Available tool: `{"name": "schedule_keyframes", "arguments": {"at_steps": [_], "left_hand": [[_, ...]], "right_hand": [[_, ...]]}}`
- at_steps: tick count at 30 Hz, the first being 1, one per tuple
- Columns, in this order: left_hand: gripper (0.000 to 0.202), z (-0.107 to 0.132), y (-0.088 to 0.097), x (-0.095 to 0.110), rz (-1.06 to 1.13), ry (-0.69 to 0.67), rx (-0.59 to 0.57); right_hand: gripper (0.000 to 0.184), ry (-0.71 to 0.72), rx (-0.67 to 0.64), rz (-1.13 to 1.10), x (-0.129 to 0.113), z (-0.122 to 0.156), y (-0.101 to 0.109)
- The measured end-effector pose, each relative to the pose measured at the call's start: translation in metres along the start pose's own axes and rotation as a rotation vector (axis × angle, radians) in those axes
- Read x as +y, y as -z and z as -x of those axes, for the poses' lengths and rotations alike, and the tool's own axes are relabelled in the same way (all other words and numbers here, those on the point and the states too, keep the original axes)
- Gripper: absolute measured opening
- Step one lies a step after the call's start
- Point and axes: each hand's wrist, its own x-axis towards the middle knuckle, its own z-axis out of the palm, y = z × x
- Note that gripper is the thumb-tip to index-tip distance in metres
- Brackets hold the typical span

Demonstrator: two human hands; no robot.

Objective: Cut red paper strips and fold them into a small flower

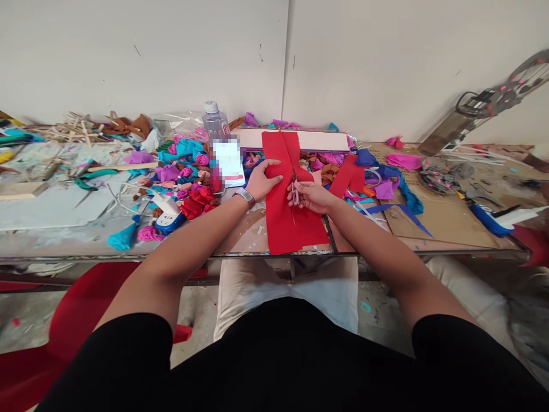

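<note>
A long piece of red cloth (278,223) lies over the table's front part, with a slit running along its middle. My right hand (315,197) is closed round small scissors (295,194) with pinkish handles; their blades point away from me, at the slit. My left hand (262,180) rests on the cloth's left side, thumb and forefinger stretched out and apart on top of it. Its other fingers are mostly hidden. Just right of the cloth is a smaller red strip (345,177). A lit phone (229,163) leans behind my left hand.
Coloured cloth scraps (184,157) heap across the table. A plastic bottle (215,121) stands behind the phone. Power strips lie left (168,220) and right (491,220). Cardboard (441,223) covers the right side. Wood sticks (79,129) pile far left. A red chair (90,309) stands at my left.
</note>
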Motion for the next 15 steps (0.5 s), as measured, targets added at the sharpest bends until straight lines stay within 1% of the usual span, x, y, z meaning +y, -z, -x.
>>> {"name": "schedule_keyframes", "arguments": {"at_steps": [6, 15], "left_hand": [[0.047, 0.0013, -0.0002, 0.0031, -0.04, -0.01, -0.01], [0.046, 0.0041, -0.0013, 0.0057, -0.067, -0.027, -0.015]], "right_hand": [[0.021, 0.002, 0.004, -0.004, 0.0011, -0.0011, 0.0016], [0.023, -0.012, 0.026, -0.023, 0.0006, -0.0005, -0.0025]]}}
